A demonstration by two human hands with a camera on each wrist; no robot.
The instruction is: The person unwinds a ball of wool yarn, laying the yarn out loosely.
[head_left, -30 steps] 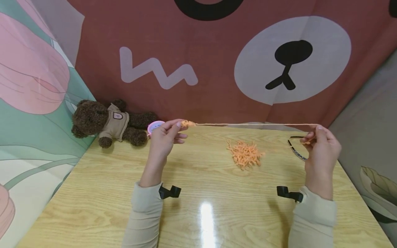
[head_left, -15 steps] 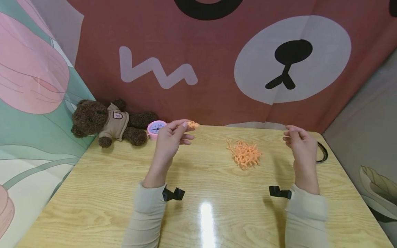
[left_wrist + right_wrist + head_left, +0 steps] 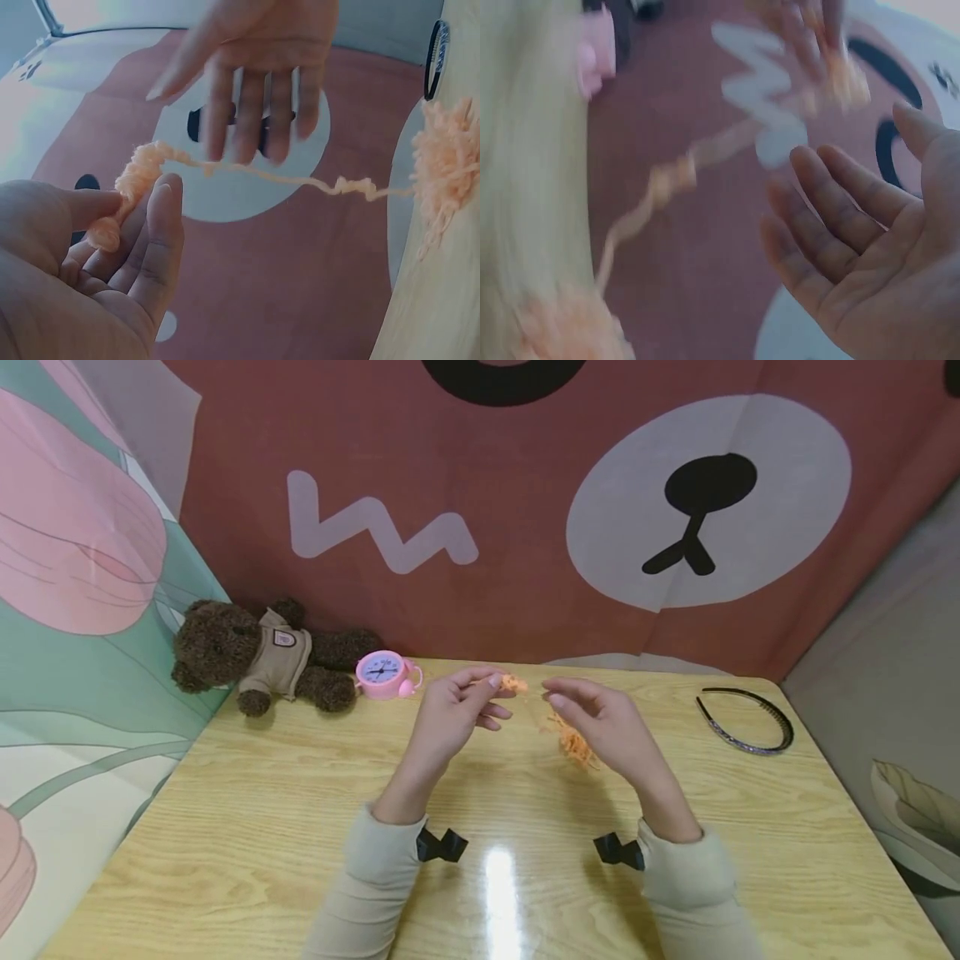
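Observation:
My left hand point(image 3: 456, 706) pinches a small wound bundle of orange yarn point(image 3: 140, 174) between thumb and fingers, raised over the table. From this bundle a crinkled strand point(image 3: 307, 181) runs down to a loose pile of orange yarn point(image 3: 573, 745) on the tabletop. My right hand point(image 3: 606, 722) is just right of the bundle, partly covering the pile in the head view. In the right wrist view its fingers point(image 3: 847, 187) are spread and relaxed, with nothing between them and the thumb.
A pink alarm clock point(image 3: 381, 674) stands at the back edge, beside a brown teddy bear point(image 3: 277, 652) lying on its side. To the right lies a black headband point(image 3: 750, 747) on the wooden table point(image 3: 247, 827). A printed cloth backdrop point(image 3: 517, 527) hangs behind.
The yarn stretched taut between my hands has been let go by the right hand and slackened. Both hands have moved toward each other; the clock and headband are now uncovered.

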